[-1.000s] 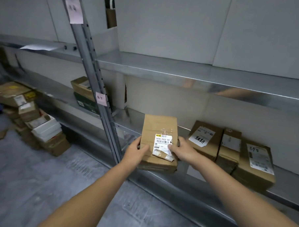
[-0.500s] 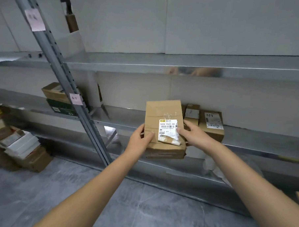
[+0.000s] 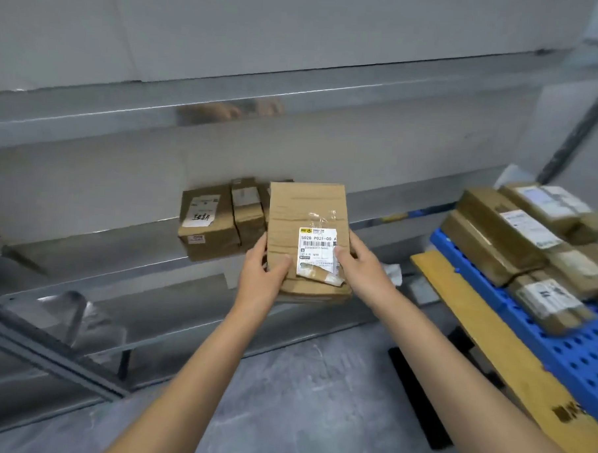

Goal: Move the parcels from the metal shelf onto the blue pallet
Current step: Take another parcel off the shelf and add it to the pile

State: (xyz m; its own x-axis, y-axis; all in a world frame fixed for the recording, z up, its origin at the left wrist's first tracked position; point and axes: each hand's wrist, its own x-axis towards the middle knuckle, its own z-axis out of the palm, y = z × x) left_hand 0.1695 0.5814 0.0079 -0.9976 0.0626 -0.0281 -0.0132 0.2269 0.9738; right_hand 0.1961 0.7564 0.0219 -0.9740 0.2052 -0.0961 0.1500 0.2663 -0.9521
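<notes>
Head view, brown parcel (image 3: 308, 226) (white label up) gripped at its near end by left hand (image 3: 259, 276) and right hand (image 3: 361, 263), off the metal shelf (image 3: 94, 251), blue pallet (image 3: 576, 348) right, stacked parcels (image 3: 516, 235) aboard.

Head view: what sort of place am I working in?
Likely a parcel storeroom or small warehouse: a metal shelf holding labelled cardboard parcels, a blue pallet stacked with more, and a bare concrete floor.
</notes>
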